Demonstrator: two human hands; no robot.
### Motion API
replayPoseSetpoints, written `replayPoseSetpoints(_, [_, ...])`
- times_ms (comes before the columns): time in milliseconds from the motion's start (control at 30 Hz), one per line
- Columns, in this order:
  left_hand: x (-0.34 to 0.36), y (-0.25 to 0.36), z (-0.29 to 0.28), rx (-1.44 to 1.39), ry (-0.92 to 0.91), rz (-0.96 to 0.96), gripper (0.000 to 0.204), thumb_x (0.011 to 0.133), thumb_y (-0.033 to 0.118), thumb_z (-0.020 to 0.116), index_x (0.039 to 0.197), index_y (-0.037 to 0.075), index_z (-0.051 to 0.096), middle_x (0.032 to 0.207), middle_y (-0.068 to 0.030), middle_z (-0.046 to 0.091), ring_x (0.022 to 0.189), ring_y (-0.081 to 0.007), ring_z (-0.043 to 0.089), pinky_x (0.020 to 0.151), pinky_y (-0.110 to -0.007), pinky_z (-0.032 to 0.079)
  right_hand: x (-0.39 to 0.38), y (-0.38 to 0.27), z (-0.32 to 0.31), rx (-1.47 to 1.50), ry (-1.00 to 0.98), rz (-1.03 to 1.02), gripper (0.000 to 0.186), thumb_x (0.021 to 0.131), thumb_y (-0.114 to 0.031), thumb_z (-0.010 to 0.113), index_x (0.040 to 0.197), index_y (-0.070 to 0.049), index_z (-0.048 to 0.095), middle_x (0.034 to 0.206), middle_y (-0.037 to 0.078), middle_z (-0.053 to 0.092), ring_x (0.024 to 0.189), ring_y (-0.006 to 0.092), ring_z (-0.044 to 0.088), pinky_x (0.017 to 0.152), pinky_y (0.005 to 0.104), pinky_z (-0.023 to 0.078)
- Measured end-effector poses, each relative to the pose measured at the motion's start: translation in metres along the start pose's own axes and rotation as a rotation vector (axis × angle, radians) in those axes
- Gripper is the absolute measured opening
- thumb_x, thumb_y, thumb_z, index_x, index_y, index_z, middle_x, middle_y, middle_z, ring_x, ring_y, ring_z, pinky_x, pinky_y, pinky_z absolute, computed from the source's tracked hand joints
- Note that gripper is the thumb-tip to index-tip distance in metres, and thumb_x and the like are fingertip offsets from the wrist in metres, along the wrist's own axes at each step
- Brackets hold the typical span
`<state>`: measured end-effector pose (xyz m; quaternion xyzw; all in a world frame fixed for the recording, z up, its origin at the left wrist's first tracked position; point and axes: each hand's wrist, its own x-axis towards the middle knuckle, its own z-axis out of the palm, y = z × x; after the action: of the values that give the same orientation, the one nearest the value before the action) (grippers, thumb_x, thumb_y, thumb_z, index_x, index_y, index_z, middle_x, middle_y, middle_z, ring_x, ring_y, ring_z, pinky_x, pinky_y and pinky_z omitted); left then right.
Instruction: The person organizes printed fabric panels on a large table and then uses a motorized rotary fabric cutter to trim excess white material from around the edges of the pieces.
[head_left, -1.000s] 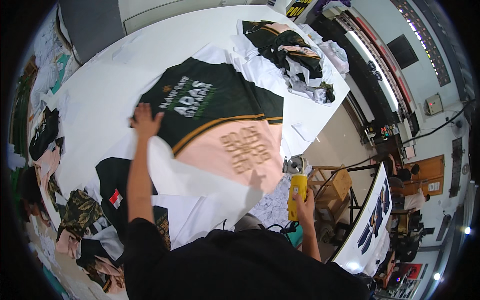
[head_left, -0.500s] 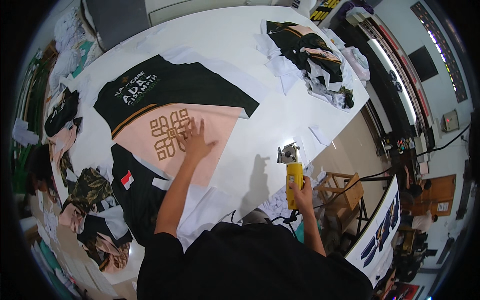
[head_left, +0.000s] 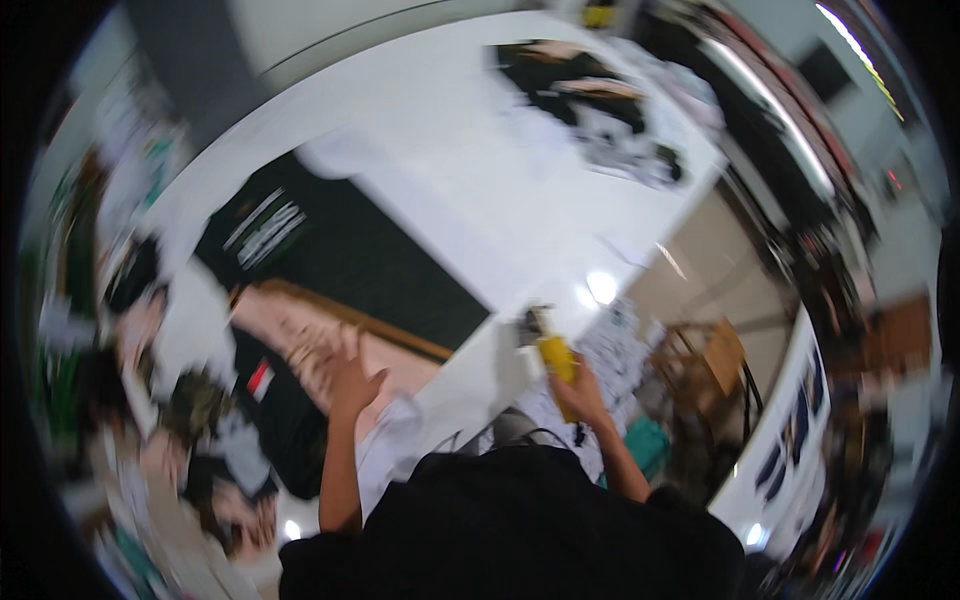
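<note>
The left hand (head_left: 350, 382) lay spread, fingers apart, on the black-and-peach jersey (head_left: 350, 290) flat on the white surface (head_left: 480, 190); the right hand (head_left: 578, 392) gripped a yellow tool (head_left: 553, 355). Smoothing seemed underway; next, bringing the tool onto the cloth called for care

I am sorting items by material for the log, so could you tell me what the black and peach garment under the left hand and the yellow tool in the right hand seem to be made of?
The black and peach garment looks like thin matte fabric: it lies flat and limp on the white table under the left hand. The yellow tool in the right hand looks like hard plastic with a dark, perhaps metal, head; the blur leaves that open.
</note>
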<state>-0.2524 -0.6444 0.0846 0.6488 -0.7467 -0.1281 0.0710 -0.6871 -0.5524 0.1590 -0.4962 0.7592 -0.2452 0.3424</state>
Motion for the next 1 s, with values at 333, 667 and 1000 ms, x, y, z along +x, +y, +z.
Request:
replayPoseSetpoints(333, [0.014,-0.015,0.025,-0.093,-0.303,-0.234,0.139,0.058,0.033,0.096,0.165,0.02,0.009,0.17,-0.0226,0.001,0.154,-0.0513,0.007,0.122,-0.059,0.023,-0.003,0.004,-0.001,0.649,0.13,0.133,0.06,0.089,-0.035,0.069,0.132,0.0,0.046,0.108,0.024,0.065,0.085,0.0347,0.071,0.073,0.046,0.059])
replayPoseSetpoints(667, [0.015,-0.005,0.03,-0.084,-0.232,-0.291,0.129,0.067,0.048,0.089,0.166,0.022,0.011,0.17,-0.0221,0.001,0.154,-0.0497,0.007,0.124,-0.057,0.02,0.0,0.017,-0.009,1.447,-0.027,0.23,0.043,0.099,-0.031,0.061,0.132,-0.009,0.044,0.114,0.012,0.06,0.094,0.0256,0.069,0.062,0.0389,0.062])
replayPoseSetpoints(1000, [0.006,-0.004,0.032,-0.044,-0.25,-0.312,0.124,0.07,0.052,0.086,0.165,0.021,0.013,0.17,-0.0235,0.001,0.154,-0.0511,0.009,0.124,-0.057,0.02,-0.004,0.019,0.002,1.385,-0.231,0.235,0.053,0.098,-0.032,0.062,0.14,-0.007,0.043,0.118,0.014,0.06,0.086,0.0229,0.069,0.056,0.0368,0.059])
